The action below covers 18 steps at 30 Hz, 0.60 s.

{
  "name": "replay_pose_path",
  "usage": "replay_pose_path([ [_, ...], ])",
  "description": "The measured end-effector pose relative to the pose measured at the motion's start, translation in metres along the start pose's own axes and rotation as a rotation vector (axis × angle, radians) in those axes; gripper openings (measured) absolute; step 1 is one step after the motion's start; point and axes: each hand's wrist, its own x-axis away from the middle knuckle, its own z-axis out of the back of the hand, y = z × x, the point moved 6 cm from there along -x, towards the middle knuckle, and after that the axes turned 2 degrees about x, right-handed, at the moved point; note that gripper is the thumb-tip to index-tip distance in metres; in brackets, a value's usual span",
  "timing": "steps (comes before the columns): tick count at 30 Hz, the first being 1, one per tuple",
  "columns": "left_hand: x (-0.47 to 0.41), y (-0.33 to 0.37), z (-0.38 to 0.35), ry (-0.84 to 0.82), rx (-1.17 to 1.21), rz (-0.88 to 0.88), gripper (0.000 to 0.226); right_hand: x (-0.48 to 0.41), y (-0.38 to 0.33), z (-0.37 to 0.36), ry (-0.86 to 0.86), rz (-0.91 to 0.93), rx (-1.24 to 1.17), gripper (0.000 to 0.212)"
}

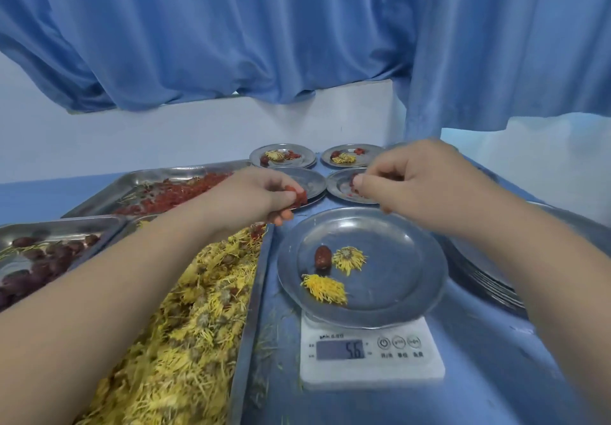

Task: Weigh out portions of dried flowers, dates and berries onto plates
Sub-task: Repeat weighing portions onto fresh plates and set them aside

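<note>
From the head view, the left hand has its fingers curled in, and its thumb and fingertips pinch a small clump of red berries. The berries stick out on the thumb side, toward the right hand. The plate on the scale is where these berries most likely belong. It lies just below and nearer the person than that grip, a little to its right, and its far-left rim is close under the left fingertips. A date and two dried flowers already lie on it, with no berries visible.

The right hand hangs just beyond the same plate's far rim, over a small plate behind it. Its fingers are bunched with the tips together, and I cannot tell whether they hold anything. By my reading the left hand carries the load, and it needs only a short move toward the person and down before letting go. The scale shows a reading on its display.
</note>
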Motion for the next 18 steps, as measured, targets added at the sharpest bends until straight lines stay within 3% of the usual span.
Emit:
replay_pose_path([
  [5, 0.017, 0.035, -0.068, -0.084, -0.203, -0.147, 0.018, 0.053, 0.02, 0.012, -0.028, -0.029, 0.032, 0.033],
  [10, 0.028, 0.045, -0.103, -0.116, -0.279, -0.178, 0.03, 0.096, 0.045, 0.005, -0.002, -0.116, 0.001, 0.038],
  [14, 0.032, 0.046, -0.103, -0.05, -0.261, -0.174, 0.03, 0.105, 0.049, 0.0, 0.013, -0.11, 0.015, 0.038],
  [18, 0.036, 0.043, -0.098, 0.055, -0.279, -0.172, 0.016, 0.105, 0.05, -0.003, 0.025, -0.121, 0.056, 0.036],
])
